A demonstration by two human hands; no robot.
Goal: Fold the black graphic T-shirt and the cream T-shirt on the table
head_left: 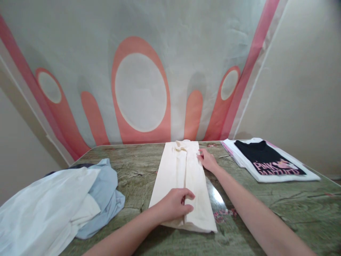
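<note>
A cream shirt (172, 174) lies in front of me, folded into a long strip with its sides brought in to a seam down the middle. Its far end, by what looks like the collar, is bunched and wrinkled. My left hand (177, 203) is over the near half of the strip, thumb and forefinger apart with nothing between them. At the far right edge, my right hand (207, 160) has its fingertips closed on the cloth near the collar end.
On the left lies a loose heap with a white garment (48, 202), a light blue garment (109, 192) and something dark behind. Folded shirts (250, 167) are stacked at the right, a black printed one (266, 156) on top. The wood-patterned table (138, 160) meets a printed backdrop (181, 53).
</note>
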